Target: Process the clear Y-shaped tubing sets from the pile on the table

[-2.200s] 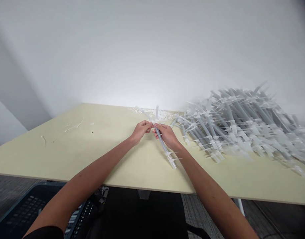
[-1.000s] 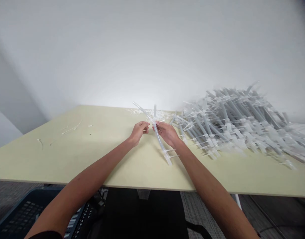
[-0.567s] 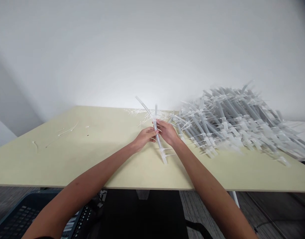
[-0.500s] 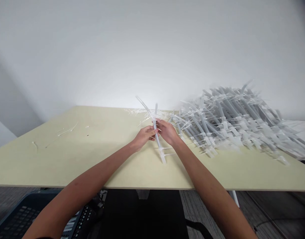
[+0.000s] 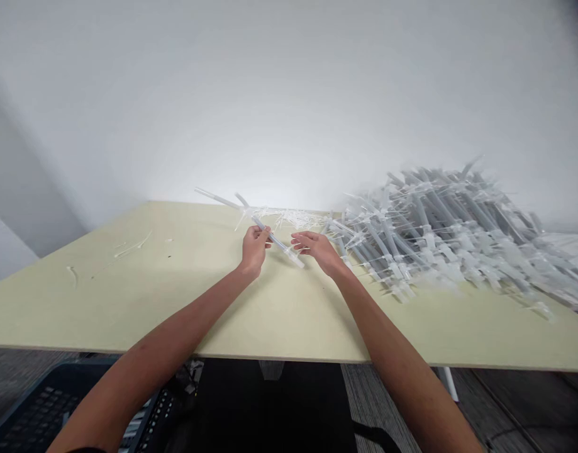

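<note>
My left hand (image 5: 255,248) is closed round the middle of a translucent tube assembly (image 5: 278,243), which slants from upper left down to lower right. Its far end splits into two branches, one long and one short, and its near end has a white fitting with thin tie tails. Just right of that end is my right hand (image 5: 317,248), its fingers slightly curled and close to the tie tails; whether they pinch one is too small to tell. Behind both hands lies a loose heap of white cable ties (image 5: 298,218).
A large pile of similar tube assemblies (image 5: 439,220) covers the right side of the pale table (image 5: 142,314). A few loose ties (image 5: 133,246) lie at the left. Under the table's left edge stands a dark basket (image 5: 48,396), with a white wall behind the table.
The tube assembly has swung from nearly upright to a flatter slant, its branches moving left and its near end rising. My left hand has shifted left, and my right hand has come off the tube's middle.
</note>
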Tool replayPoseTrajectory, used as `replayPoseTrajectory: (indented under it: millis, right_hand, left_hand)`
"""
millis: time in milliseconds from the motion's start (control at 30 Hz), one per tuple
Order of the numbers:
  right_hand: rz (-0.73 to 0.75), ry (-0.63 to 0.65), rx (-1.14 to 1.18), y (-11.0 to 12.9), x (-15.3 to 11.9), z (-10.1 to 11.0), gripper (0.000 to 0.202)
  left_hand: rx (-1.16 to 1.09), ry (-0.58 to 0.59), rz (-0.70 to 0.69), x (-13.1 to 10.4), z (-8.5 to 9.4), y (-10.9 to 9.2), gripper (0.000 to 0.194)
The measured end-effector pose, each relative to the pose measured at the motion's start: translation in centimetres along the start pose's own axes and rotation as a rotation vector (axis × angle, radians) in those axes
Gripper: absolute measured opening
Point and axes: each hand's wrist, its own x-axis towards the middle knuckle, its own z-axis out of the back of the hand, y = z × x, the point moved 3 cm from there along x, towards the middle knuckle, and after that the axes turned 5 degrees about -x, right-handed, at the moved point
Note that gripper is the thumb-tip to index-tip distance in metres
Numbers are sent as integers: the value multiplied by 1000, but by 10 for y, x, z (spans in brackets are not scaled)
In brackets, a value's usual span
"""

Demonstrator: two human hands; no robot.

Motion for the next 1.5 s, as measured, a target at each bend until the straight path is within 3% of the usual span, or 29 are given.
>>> replayPoseTrajectory:
  millis: [267,433,533,633,833,1100,1367,1500]
  right_hand:
    - [1,-125,-72,-8,3,1,28]
    - [54,-210,-24,-18,8,1,46]
    - [73,-245,-52,-22,11,3,36]
    - [105,-246,-104,-21,13,4,22]
    - [125,-251,-72,-19,13,7,18]
    - [81,-196,-81,-15,9,7,18]
    - [172,-234,-78,-9,8,7,31]
    - [177,-225,-109,-8,8,5,25]
  left_hand:
    - [52,-93,-70,2,2,3,25]
    - [36,-111,-82,1,0,3,22]
    - [19,-106,-71,-2,-1,4,20]
    - [0,-86,-52,-4,-1,6,20]
    - [-64,-54,-57,-5,-3,4,20]
    - [-94,-4,-104,-5,-4,1,19]
    - [-54,-78,-43,0,0,8,21]
    - [-39,-69,-31,-1,-2,8,19]
